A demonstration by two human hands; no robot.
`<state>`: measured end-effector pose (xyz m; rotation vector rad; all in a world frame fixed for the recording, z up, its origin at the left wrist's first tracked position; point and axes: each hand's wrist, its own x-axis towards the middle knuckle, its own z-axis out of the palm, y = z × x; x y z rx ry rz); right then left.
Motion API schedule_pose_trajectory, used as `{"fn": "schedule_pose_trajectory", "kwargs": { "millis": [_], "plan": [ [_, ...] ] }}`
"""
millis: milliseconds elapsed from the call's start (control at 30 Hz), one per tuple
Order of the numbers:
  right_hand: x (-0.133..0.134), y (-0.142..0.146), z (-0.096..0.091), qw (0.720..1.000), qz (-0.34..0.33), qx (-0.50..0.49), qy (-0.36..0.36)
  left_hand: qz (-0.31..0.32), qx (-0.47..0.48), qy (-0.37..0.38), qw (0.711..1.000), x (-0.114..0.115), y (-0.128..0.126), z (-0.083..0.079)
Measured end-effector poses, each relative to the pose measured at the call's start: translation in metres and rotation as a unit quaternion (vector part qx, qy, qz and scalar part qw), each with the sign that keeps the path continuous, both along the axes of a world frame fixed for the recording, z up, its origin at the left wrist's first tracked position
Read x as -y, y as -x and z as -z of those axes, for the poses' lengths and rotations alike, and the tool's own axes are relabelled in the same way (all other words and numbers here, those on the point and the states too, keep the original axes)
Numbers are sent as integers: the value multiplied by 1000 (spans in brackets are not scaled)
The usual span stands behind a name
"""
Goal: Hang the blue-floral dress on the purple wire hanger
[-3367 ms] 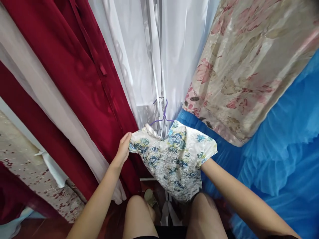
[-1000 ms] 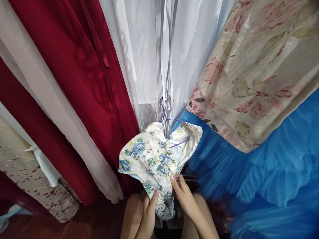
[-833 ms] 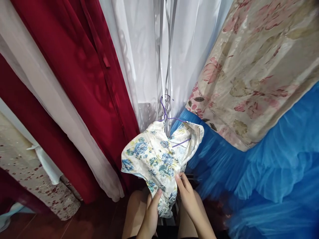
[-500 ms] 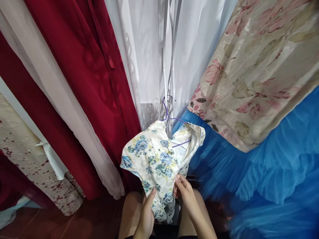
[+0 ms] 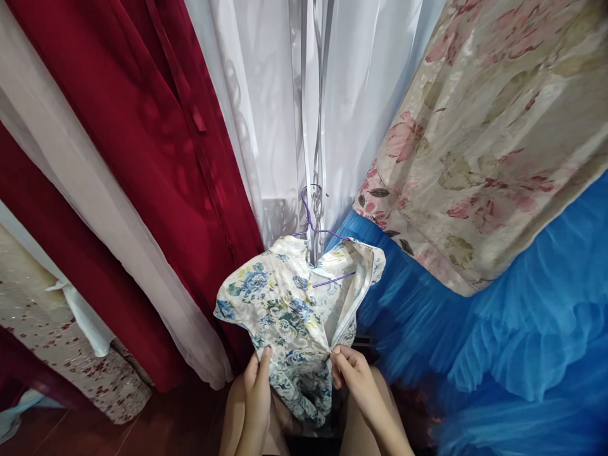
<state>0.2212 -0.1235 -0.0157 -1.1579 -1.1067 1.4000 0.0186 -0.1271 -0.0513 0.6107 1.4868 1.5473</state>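
A white dress with blue and yellow flowers [image 5: 280, 304] hangs in front of me on a purple wire hanger [image 5: 310, 221]. Its neckline gapes on the right side, where the hanger's lower bar shows inside. My left hand [image 5: 259, 380] pinches the dress at its left side edge, thumb on top. On the right edge of the opening, around waist height, my right hand [image 5: 349, 367] grips the fabric between thumb and fingers. The lower part of the dress bunches down between my knees.
Behind the hanger fall a white cloth [image 5: 270, 126] and pale ribbons [image 5: 313, 114]. Long red garments [image 5: 190, 190] hang to the left. On the right are a pink-flowered beige garment [image 5: 456, 164] and blue tulle [image 5: 503, 329]. Dark red floor tiles [image 5: 118, 424] show at lower left.
My left hand has moved up and left along the dress edge, spreading the bodice wider. The dress and hanger have shifted slightly left in view. My right hand still grips the opening's edge.
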Motion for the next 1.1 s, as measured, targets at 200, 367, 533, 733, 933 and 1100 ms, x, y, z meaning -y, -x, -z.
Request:
{"fn": "schedule_pose_trajectory", "kwargs": {
  "millis": [200, 367, 533, 733, 933, 1100],
  "plan": [
    [1, 2, -4, 1000, 21, 13, 0, -131, -228, -152, 953, 4, -11, 6],
    [3, 9, -9, 1000, -26, 3, -10, 64, -290, -183, 937, 20, -50, -1],
    [8, 17, -12, 998, -56, -23, -3, 168, -250, -167, 939, 14, -64, -6],
    [7, 17, -14, 999, -45, -17, -6, 174, -302, -177, 920, 3, -60, -9],
    [2, 21, -14, 998, -38, -44, 12, 178, -318, -193, 911, 6, -56, -8],
    [-15, 21, -36, 997, -20, -68, 4, 214, -306, -183, 909, 8, -56, -6]
  ]
}}
